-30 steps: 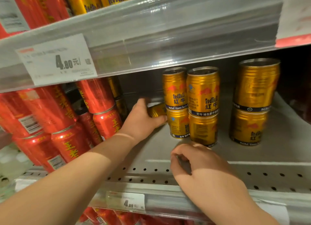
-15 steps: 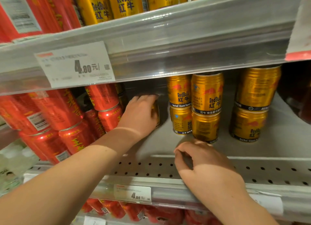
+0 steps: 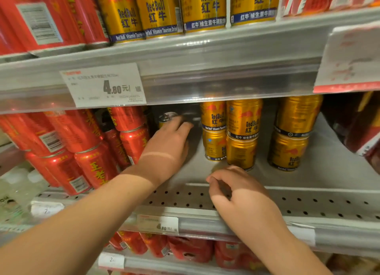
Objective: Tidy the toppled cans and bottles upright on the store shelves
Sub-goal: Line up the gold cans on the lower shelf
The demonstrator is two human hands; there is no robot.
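My left hand (image 3: 167, 145) reaches deep into the middle shelf and grips a gold can (image 3: 167, 117), which now stands with its silver top up; my fingers hide most of its body. To its right stand stacked gold Red Bull cans (image 3: 242, 130), upright, two high. A further gold stack (image 3: 294, 132) stands further right. My right hand (image 3: 240, 192) rests on the perforated front of the grey shelf (image 3: 308, 200), fingers loosely curled, holding nothing.
Red cans (image 3: 86, 149) are stacked at the left of the same shelf, close to my left wrist. The upper shelf rail (image 3: 205, 69) with a price tag (image 3: 102, 85) hangs low over the cans. More gold cans (image 3: 160, 11) stand above, red ones (image 3: 185, 248) below.
The gold can lay on its side by the stack one second ago; my left hand has turned it upright and moved it back and left. My right hand stayed on the shelf front.
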